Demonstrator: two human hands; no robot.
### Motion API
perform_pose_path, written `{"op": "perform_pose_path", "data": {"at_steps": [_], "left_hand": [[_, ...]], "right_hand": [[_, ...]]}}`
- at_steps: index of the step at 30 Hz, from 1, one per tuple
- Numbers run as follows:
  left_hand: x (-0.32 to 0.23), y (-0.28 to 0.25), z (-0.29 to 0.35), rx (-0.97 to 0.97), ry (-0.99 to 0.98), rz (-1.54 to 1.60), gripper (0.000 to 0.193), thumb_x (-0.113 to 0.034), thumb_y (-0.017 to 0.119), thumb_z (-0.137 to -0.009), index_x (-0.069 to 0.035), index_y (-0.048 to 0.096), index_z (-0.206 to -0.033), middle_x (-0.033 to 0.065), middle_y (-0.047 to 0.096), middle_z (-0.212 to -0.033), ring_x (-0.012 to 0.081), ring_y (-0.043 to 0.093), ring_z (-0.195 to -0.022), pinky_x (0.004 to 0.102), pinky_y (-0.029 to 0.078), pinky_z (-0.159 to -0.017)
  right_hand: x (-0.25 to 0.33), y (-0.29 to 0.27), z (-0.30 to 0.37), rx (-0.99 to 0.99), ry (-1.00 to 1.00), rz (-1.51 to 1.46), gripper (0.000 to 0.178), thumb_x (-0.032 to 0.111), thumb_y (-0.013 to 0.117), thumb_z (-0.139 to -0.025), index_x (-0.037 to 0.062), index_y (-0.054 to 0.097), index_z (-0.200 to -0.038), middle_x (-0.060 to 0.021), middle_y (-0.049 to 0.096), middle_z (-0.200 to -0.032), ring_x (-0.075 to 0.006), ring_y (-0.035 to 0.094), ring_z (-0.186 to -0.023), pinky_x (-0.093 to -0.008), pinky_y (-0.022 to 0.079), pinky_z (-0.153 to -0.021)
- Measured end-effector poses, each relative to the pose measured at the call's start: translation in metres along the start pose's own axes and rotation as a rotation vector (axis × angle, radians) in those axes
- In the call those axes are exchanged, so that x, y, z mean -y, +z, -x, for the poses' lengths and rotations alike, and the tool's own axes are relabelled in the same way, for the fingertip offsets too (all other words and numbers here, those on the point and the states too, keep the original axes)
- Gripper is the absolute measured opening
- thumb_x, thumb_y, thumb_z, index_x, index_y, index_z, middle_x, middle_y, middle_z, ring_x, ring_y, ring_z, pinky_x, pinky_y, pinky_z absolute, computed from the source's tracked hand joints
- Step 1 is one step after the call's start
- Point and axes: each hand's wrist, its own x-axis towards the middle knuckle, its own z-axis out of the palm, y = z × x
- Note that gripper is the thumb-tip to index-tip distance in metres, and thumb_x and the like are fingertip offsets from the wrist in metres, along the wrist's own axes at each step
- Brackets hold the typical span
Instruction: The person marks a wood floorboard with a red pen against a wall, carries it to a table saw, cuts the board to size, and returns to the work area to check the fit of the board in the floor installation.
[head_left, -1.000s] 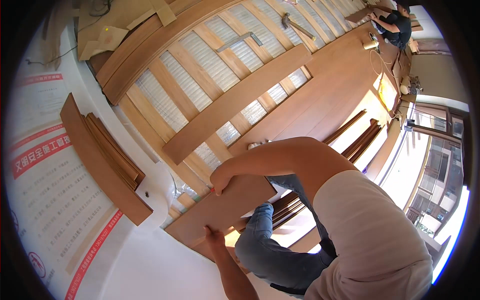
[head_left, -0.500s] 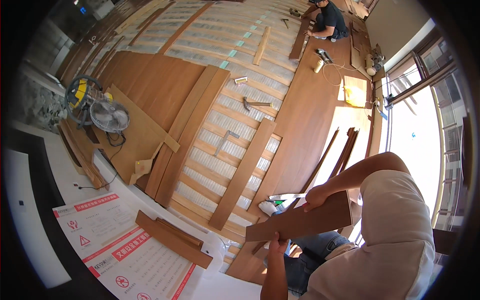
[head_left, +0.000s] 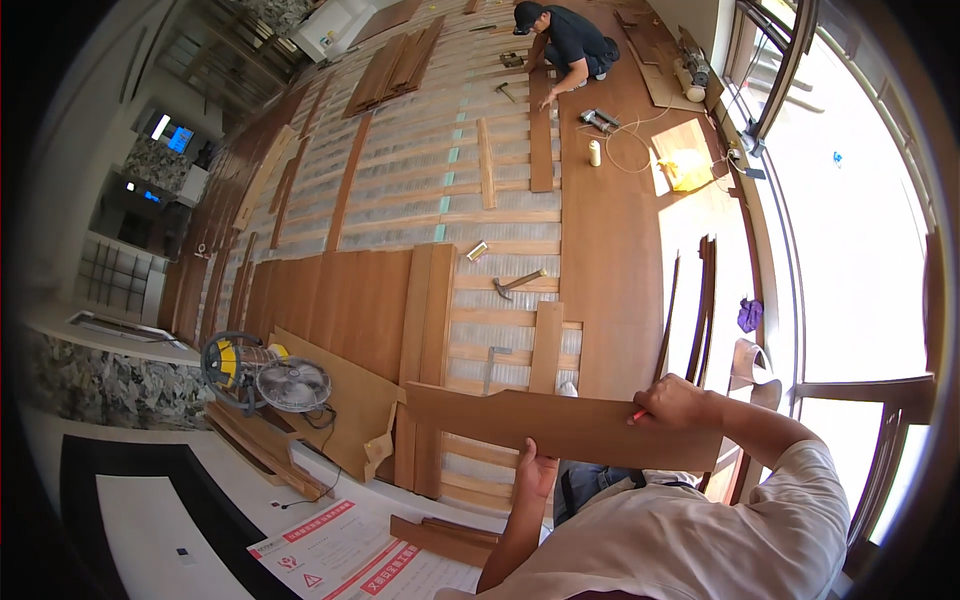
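Observation:
A long brown floorboard [head_left: 560, 425] is held up in front of me, nearly level from left to right. Its upper edge has an uneven, stepped outline. My left hand [head_left: 537, 470] grips the lower edge near the middle, thumb on the face and fingers behind. Closed at the upper edge near the right end, my right hand [head_left: 672, 402] has a short red pencil-like stick [head_left: 637, 416] poking out of it. Whether its hidden fingers also grip the board, I cannot tell. Beyond the board lie a metal square [head_left: 492, 368] and a hammer [head_left: 520, 287] on the joists.
Another person [head_left: 572, 45] crouches over a board at the far end. A fan [head_left: 292, 385] stands left beside a yellow-and-black machine [head_left: 232, 368]. Laid flooring [head_left: 610, 250] runs along the window side. Spare narrow boards [head_left: 703, 290] lie at right, board offcuts [head_left: 445, 540] at lower left.
The floorboard has swung from a slant to nearly level and shows more of its length. A red stick now shows in my right hand. My view has turned, bringing more of the far room in.

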Motion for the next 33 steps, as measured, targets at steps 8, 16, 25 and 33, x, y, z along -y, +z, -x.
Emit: {"op": "perform_pose_path", "data": {"at_steps": [8,16,25,33], "left_hand": [[-0.048,0.179,-0.079,0.184,0.158,0.173,0.058,-0.057,0.048,-0.100,-0.017,0.054,-0.141,-0.0002,0.055,-0.144,0.0218,0.051,-0.130,0.0438,0.039,-0.111],[-0.106,0.319,-0.212,0.367,0.432,0.018,0.068,-0.065,0.049,-0.095,-0.018,0.051,-0.144,-0.0010,0.055,-0.144,0.0191,0.050,-0.130,0.0441,0.037,-0.110],[-0.109,0.514,-0.368,-0.026,0.941,-0.337,0.070,-0.062,0.053,-0.096,-0.007,0.051,-0.139,0.0057,0.052,-0.143,0.0200,0.048,-0.130,0.0403,0.034,-0.112],[-0.115,0.588,-0.472,-0.220,1.129,-0.651,0.068,-0.058,0.065,-0.091,-0.003,0.055,-0.129,0.0093,0.057,-0.130,0.0195,0.053,-0.117,0.0357,0.039,-0.106]], "right_hand": [[-0.062,-0.094,-0.052,-0.290,-0.067,0.112,0.040,0.042,0.064,-0.092,0.0043,0.062,-0.079,-0.0123,0.063,-0.065,-0.0308,0.067,-0.068,-0.0397,0.055,-0.065],[-0.201,-0.166,-0.007,-1.109,0.794,-0.121,0.012,0.018,0.067,-0.093,0.0059,0.065,-0.094,-0.0111,0.067,-0.082,-0.0287,0.064,-0.073,-0.0397,0.050,-0.066],[-0.393,0.137,0.193,-0.640,1.736,-1.229,0.020,0.014,0.060,-0.088,-0.0038,0.063,-0.098,-0.0127,0.068,-0.068,-0.0193,0.057,-0.046,-0.0317,0.039,-0.040],[-0.552,-0.022,0.146,-0.455,1.529,-1.127,0.021,0.020,0.060,-0.093,0.0002,0.066,-0.096,-0.0112,0.071,-0.072,-0.0161,0.055,-0.047,-0.0311,0.041,-0.041]]}}
